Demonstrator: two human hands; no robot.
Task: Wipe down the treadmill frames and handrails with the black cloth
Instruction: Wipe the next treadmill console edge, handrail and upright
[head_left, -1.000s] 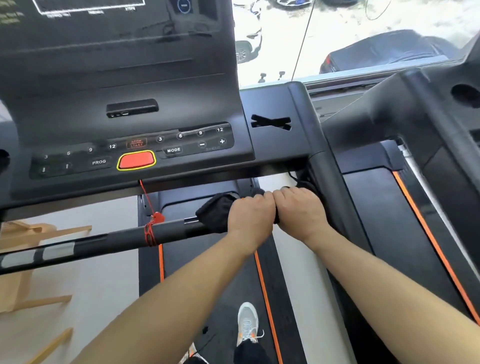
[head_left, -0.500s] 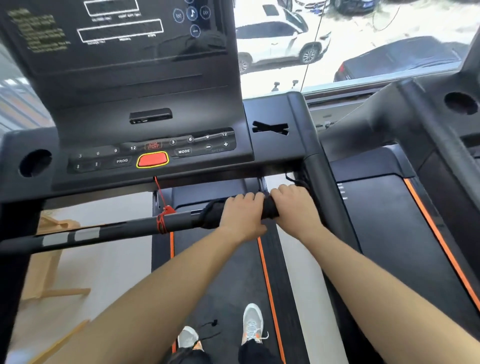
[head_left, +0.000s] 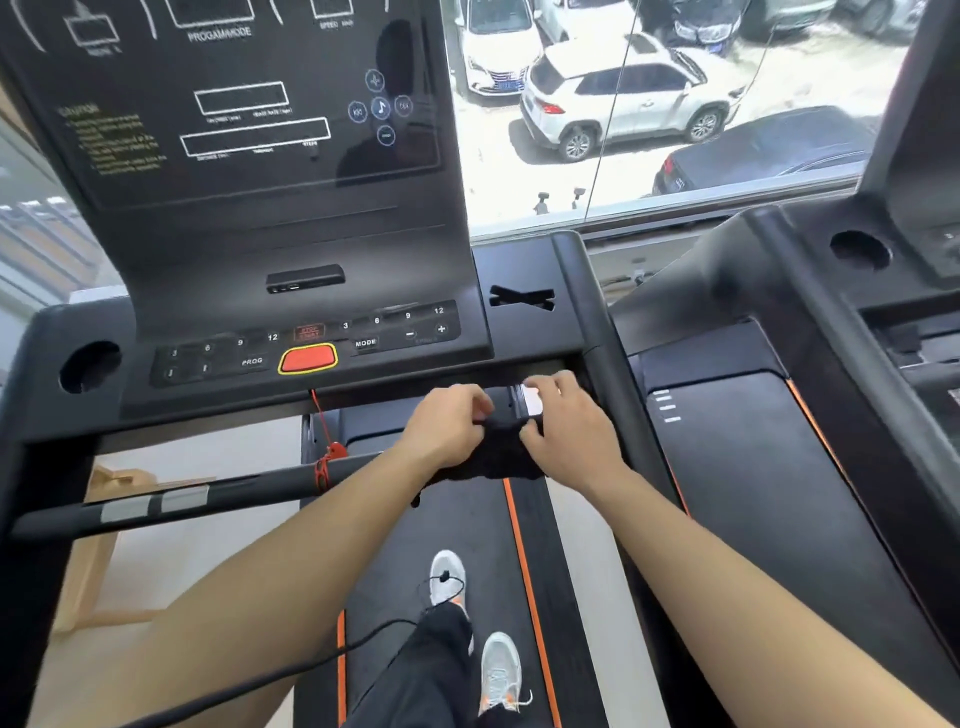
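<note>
The black cloth (head_left: 501, 449) hangs bunched between my two hands, just below the console's front edge. My left hand (head_left: 447, 423) pinches its left side and my right hand (head_left: 566, 421) grips its right side. The black crossbar handrail (head_left: 249, 493) runs left from under my left forearm, with silver sensor strips (head_left: 156, 504) and a red safety cord (head_left: 324, 465) tied on it. A silver patch of the bar (head_left: 531, 401) shows between my fingers. The right frame upright (head_left: 605, 364) stands just beside my right hand.
The console (head_left: 291, 343) with a red stop button (head_left: 307, 358) sits above the hands. A second treadmill (head_left: 779, 467) stands close on the right. My feet in white shoes (head_left: 498, 670) stand on the belt, with a black cable (head_left: 311, 665) trailing. Wooden pieces (head_left: 104, 519) lie at the left.
Both hands have lifted off the crossbar's right end, taking the cloth with them and bunching it between them. The camera has tilted up, showing more of the console screen.
</note>
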